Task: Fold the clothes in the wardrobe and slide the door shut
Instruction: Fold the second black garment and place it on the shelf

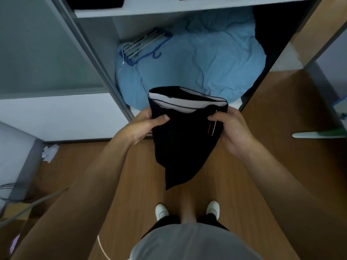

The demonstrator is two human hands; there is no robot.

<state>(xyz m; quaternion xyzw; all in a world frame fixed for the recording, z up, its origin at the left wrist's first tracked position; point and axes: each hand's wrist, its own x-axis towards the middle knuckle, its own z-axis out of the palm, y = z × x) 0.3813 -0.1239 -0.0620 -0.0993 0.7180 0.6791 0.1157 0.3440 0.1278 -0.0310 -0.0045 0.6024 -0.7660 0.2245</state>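
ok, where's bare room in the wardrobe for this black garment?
Upper white shelf: mostly bare right of the dark clothes. Lower compartment is crowded: blue bedding fills it, hangers on its left side. The black garment probably fits the shelf best.

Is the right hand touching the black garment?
Touching. The head view shows the right hand pinching the black garment at its top edge, thumb on the cloth.

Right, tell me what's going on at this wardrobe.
A person stands at the open wardrobe, holding a black garment. The left hand grips its left edge, the right hand pinches its right edge by a red-and-white stripe. It hangs partly folded above the floor. Blue bedding with hangers on top lies inside; the sliding door is not yet shut.
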